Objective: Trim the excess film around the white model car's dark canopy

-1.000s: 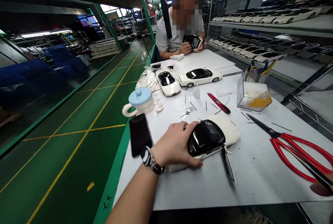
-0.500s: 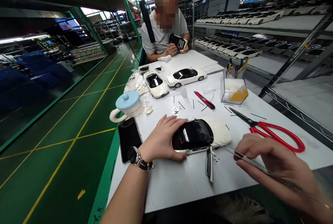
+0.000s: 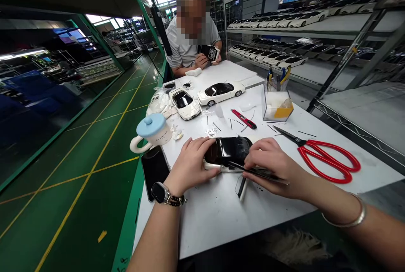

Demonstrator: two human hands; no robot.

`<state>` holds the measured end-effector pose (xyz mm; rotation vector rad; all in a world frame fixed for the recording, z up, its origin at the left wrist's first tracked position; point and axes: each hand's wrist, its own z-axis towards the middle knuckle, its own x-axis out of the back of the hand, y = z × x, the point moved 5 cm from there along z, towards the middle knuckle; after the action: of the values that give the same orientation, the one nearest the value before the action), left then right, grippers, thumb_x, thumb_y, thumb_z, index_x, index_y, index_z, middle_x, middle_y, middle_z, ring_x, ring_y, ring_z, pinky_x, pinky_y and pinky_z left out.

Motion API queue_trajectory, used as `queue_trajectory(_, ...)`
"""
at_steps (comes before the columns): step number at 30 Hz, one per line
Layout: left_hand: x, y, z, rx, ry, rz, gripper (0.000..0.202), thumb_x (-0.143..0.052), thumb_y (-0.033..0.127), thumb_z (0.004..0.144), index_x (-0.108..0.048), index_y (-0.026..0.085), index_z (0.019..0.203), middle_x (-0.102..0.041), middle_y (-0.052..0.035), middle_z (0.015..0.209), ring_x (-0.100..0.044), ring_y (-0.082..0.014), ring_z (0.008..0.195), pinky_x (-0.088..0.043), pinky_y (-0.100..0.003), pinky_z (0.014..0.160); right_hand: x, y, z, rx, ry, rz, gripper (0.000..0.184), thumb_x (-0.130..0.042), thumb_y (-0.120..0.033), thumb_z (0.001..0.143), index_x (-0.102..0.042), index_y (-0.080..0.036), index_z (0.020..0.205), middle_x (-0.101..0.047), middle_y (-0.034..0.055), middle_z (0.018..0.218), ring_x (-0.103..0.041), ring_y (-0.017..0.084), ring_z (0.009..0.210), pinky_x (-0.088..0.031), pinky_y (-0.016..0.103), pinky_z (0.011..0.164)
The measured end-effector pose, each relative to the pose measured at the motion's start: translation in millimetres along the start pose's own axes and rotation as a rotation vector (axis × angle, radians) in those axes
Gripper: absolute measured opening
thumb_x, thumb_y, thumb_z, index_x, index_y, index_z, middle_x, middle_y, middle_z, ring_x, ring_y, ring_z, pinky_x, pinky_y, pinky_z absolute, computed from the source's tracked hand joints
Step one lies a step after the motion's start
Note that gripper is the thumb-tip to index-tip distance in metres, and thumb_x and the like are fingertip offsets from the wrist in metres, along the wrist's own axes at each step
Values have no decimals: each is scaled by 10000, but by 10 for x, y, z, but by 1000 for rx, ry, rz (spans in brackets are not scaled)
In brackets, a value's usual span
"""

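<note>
A white model car (image 3: 232, 149) with a black roof stands on the white table, its near door (image 3: 242, 189) swung out towards me. My left hand (image 3: 191, 165) is closed round the rear end of the car, thumb along the near side. In my right hand (image 3: 274, 165) are dark metal tweezers (image 3: 267, 174), pinched between thumb and fingers. Their tips reach the car's near side by the door opening. The hand hides the car's front. Whether the tips grip anything is too small to tell.
Red-handled scissors (image 3: 329, 158) lie to the right, and a red utility knife (image 3: 243, 119) beyond the car. A lidded mug (image 3: 155, 130) and a phone (image 3: 155, 166) stand left. Two more white model cars (image 3: 221, 92) sit farther back. Opposite, a co-worker (image 3: 194, 31) holds a part.
My right hand has moved left with the tweezers, from beside the car's front to its near side. My left hand stays on the car. The view has shifted slightly.
</note>
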<state>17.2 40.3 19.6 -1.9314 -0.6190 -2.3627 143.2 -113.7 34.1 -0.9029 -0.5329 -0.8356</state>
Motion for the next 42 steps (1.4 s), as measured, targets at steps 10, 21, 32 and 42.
queue_trajectory(10, -9, 12, -1, -6, -2, 34, 691, -711, 424, 730, -431, 200, 1320, -481, -129, 1373, -426, -288, 1285, -242, -561, 1122, -16, 60, 136, 16, -63, -65, 114, -540, -131, 870, -499, -181, 777, -541, -3, 702, -500, 165, 788, -314, 372, 816)
queue_trajectory(21, 96, 217, -4, -83, 147, -16, 288, -707, 264, 714, -601, 210, 977, -567, -73, 1121, -527, -242, 1028, -425, -417, 889, -29, 405, 32, -664, 30, 700, 225, -662, -239, 736, -472, -182, 630, -532, -18, 570, -442, 109, 528, -317, 232, 494)
queue_trajectory(32, -11, 454, 0, -216, 233, 290, 122, -513, 216, 855, -577, 178, 757, -616, -45, 901, -516, -196, 820, -383, -378, 744, -92, 548, -47, -808, 139, 1042, 306, -730, -232, 709, -440, -177, 624, -481, -34, 535, -410, 89, 515, -286, 223, 507)
queue_trajectory(42, 4, 504, -27, -225, 289, 325, 181, -470, 184, 882, -591, 170, 748, -621, -38, 860, -525, -190, 797, -372, -370, 726, -95, 556, -18, -780, 155, 1063, 304, -732, -215, 734, -444, -177, 643, -475, -39, 554, -415, 87, 525, -282, 220, 509)
